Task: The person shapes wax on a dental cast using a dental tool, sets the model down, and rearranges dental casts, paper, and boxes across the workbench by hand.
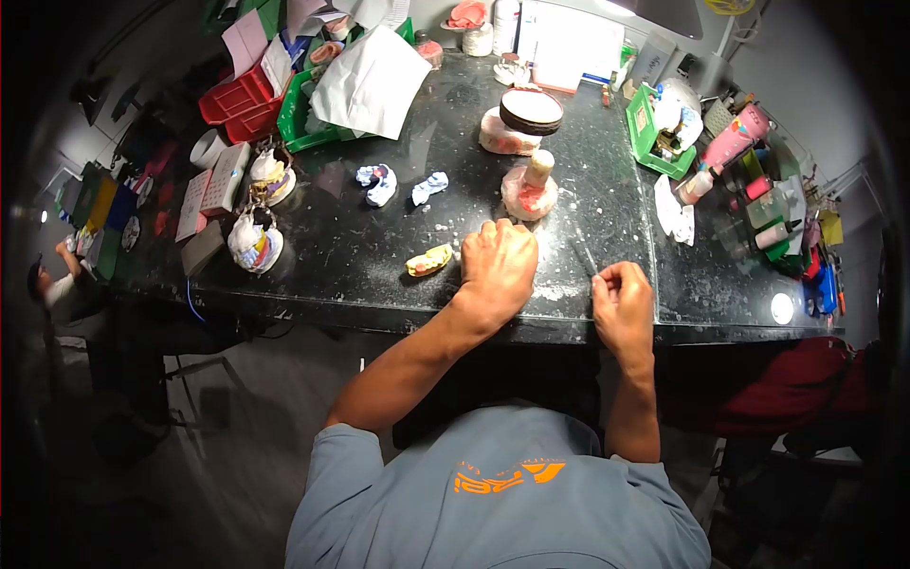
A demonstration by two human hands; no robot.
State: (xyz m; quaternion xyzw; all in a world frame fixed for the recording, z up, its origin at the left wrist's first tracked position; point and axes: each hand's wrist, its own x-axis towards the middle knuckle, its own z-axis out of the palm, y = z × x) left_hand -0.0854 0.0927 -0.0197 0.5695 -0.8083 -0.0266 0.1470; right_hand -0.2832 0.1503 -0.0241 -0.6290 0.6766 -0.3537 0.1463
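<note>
black bench, scuffed. yellow piece lies beside the left hand, which is curled; can't tell if it grips anything. pink-and-white jar just past its knuckles. thin tool angles up from the right hand, fingertips pinched on its near end. looks light, stiff, maybe slick; best held low, easy on the tip.

Thin, pale tool, of straight shape, lying slantwise in a grip near the front edge of the surface.
</note>
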